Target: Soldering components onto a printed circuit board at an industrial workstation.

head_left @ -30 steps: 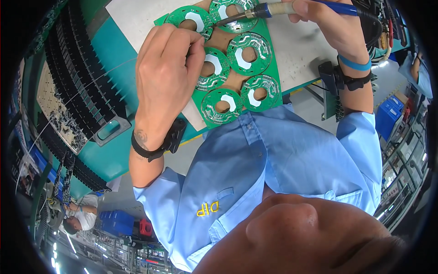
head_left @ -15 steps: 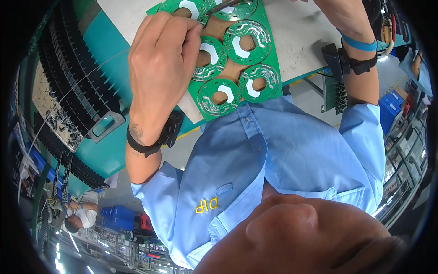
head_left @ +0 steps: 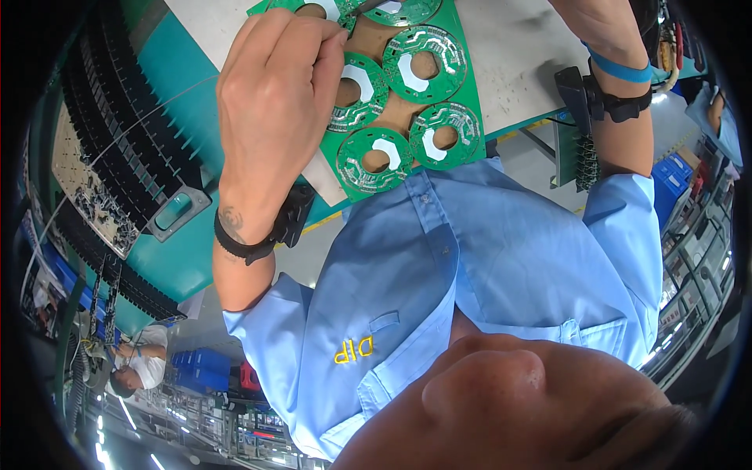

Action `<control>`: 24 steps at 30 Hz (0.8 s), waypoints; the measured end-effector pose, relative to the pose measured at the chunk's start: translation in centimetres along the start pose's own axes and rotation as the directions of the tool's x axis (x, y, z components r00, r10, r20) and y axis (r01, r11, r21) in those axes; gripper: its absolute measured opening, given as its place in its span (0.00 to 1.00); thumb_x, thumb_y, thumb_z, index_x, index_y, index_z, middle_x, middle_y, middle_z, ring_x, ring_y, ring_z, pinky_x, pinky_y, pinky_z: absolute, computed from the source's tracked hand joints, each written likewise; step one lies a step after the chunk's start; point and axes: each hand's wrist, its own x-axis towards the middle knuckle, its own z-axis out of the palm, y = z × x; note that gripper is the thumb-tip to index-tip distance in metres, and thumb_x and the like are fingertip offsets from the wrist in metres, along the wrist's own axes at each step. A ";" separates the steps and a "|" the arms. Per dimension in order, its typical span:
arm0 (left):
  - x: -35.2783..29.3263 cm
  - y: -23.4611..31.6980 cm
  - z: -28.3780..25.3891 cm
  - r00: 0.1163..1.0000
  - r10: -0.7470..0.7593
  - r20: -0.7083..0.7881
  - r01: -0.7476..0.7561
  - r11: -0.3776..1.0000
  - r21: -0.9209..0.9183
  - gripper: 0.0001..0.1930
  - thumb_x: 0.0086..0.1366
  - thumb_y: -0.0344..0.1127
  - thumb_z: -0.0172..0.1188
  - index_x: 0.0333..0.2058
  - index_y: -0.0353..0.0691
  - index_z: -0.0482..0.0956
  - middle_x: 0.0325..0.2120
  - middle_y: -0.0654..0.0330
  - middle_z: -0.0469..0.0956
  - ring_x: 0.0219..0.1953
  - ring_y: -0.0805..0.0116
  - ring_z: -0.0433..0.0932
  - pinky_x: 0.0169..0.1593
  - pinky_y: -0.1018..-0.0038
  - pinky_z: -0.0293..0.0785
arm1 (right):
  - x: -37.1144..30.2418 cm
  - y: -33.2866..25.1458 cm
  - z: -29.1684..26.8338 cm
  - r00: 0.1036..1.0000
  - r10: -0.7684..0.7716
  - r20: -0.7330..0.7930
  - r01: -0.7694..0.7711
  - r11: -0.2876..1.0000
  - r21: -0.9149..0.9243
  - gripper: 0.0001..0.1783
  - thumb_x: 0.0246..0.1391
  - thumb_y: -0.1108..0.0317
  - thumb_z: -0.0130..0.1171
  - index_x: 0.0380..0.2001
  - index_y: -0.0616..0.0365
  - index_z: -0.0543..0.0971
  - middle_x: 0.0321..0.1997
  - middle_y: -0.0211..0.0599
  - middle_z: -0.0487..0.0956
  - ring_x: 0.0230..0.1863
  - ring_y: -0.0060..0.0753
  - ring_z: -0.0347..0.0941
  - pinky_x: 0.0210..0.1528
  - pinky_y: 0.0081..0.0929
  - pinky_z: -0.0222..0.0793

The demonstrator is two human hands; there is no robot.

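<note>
A green panel of round circuit boards (head_left: 444,135) lies at the top middle, each board with a central hole and a white patch. Over its left side my left hand (head_left: 278,94) is closed, thumb and forefinger pinched together near the upper left board. A thin grey wire, apparently solder wire (head_left: 188,94), runs from the left into this hand. Between the upper boards shows the dark tip of a slim tool (head_left: 368,5), cut off by the upper edge. Of my right hand (head_left: 591,17) only the wrist end is visible at the top right; its fingers are out of frame.
Black slotted racks (head_left: 129,117) with a grey end handle stand on the teal mat (head_left: 176,266) at left, beside a tray of loose metal parts (head_left: 98,207). The pale work board (head_left: 513,63) extends right of the panel. A person in white (head_left: 145,364) sits farther off, near blue bins (head_left: 200,370).
The panel and my left hand sit slightly higher in the picture. My right fingertips have passed out of view at the top, and less of the dark tool shows.
</note>
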 end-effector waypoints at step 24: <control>-0.1 0.1 -0.7 0.994 -0.106 -0.014 0.105 0.992 -0.066 0.08 0.60 0.24 0.70 0.37 0.36 0.81 0.29 0.56 0.77 0.25 0.59 0.78 0.27 0.68 0.74 | -6.7 -2.8 6.7 0.936 -0.140 -0.322 -0.265 0.318 -0.910 0.18 0.66 0.64 0.57 0.50 0.66 0.82 0.40 0.41 0.86 0.34 0.28 0.80 0.38 0.25 0.76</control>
